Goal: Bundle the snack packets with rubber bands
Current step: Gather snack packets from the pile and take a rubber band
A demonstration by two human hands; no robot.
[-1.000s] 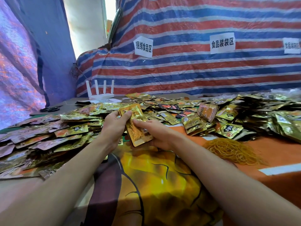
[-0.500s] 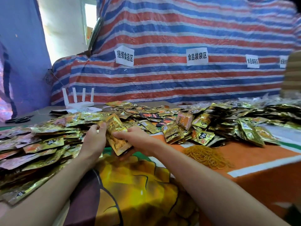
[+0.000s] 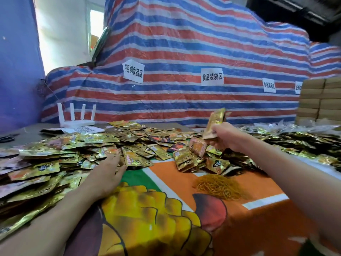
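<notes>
Gold foil snack packets [image 3: 55, 159] lie heaped along the tabletop's [image 3: 258, 218] left and far edges. The left grip [image 3: 108, 174] lies flat with straight fingers, resting on the heap's near fringe. Yellow rubber bands [image 3: 217, 185] sit in a loose pile right of centre. Beyond them, the right grip [image 3: 227, 137] clutches a stack of packets [image 3: 215, 121], held upright over the heap.

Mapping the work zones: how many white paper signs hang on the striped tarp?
4 signs: one left of centre, one central, one farther right, one partly cut off by the stacked cardboard boxes, which may hide more.
</notes>
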